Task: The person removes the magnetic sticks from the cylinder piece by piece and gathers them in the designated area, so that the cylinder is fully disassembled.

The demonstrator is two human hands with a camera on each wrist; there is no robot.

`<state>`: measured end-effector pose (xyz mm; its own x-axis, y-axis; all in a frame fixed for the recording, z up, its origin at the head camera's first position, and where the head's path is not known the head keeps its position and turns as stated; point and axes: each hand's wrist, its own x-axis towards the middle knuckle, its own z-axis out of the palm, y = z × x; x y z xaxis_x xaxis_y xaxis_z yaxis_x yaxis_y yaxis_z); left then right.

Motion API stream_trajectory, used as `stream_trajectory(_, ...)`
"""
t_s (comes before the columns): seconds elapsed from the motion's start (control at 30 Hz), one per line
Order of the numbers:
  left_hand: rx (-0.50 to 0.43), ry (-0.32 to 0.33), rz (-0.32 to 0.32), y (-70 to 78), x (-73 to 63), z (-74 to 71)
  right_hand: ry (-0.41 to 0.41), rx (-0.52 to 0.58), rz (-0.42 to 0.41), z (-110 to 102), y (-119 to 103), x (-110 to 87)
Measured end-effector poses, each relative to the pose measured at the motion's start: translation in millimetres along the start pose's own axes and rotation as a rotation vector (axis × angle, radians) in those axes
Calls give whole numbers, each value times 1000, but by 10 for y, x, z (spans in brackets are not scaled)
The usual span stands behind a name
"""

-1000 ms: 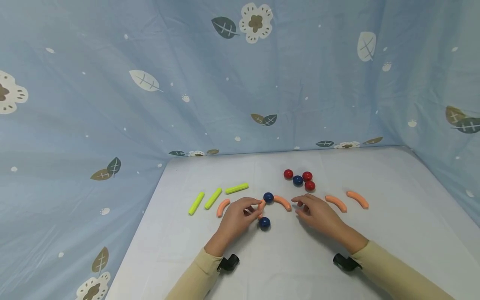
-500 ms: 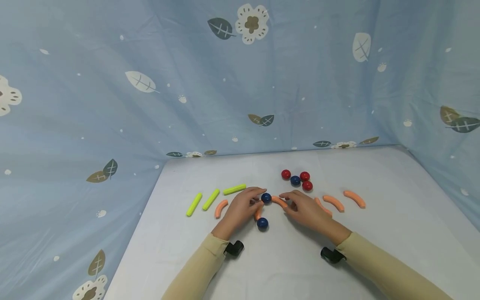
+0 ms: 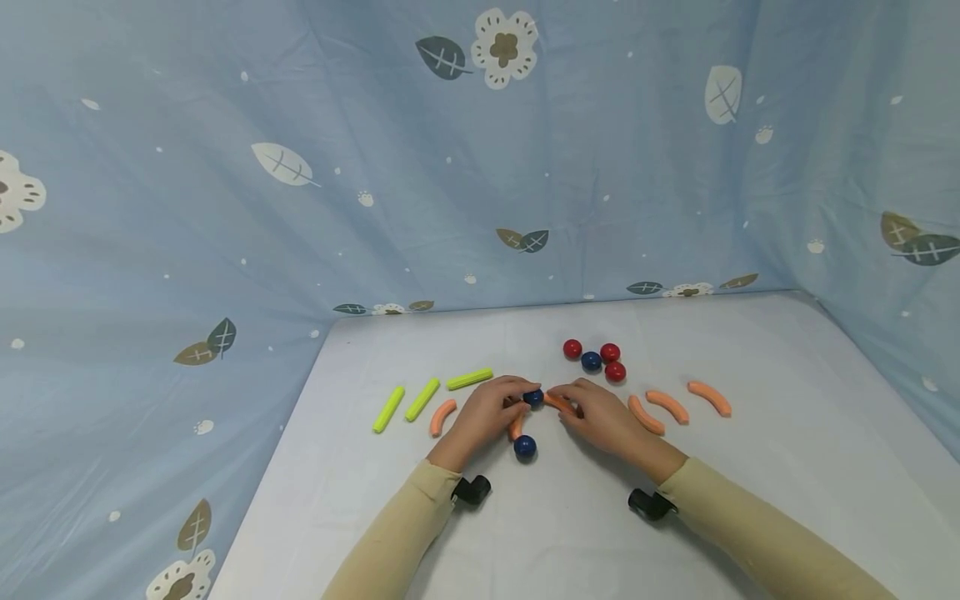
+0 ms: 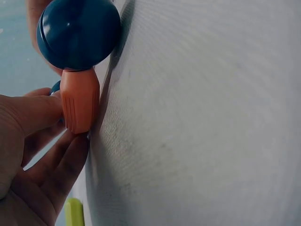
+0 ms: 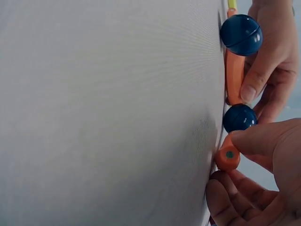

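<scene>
A blue ball (image 3: 534,397) joins two curved orange building sticks on the white table. My left hand (image 3: 485,413) pinches this ball between index finger and thumb; its thumb also lies against the end of the left orange stick (image 5: 234,77). At that stick's near end sits another blue ball (image 3: 525,447), large in the left wrist view. My right hand (image 3: 597,416) grips the right orange stick (image 3: 558,403) between thumb and fingers. In the right wrist view this stick's free end shows a green dot. My fingers partly hide both sticks.
Left of my hands lie three yellow-green sticks (image 3: 422,400) and a curved orange stick (image 3: 442,417). Three more orange sticks (image 3: 667,407) lie to the right. Red balls (image 3: 611,353) and a blue ball (image 3: 591,362) cluster farther back. A blue patterned curtain (image 3: 420,167) hangs behind.
My right hand has moved left and taken hold of the right orange stick, uncovering another orange stick. My left hand has shifted slightly forward, from the left orange stick to the far blue ball.
</scene>
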<state>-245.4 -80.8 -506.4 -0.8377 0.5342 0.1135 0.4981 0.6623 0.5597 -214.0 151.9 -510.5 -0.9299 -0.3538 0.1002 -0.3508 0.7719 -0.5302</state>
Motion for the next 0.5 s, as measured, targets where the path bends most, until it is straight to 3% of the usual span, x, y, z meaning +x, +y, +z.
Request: stream_trajectory(0.5, 0, 12, -10, -3, -1, 21, 2, -28, 37, 7, -53, 10)
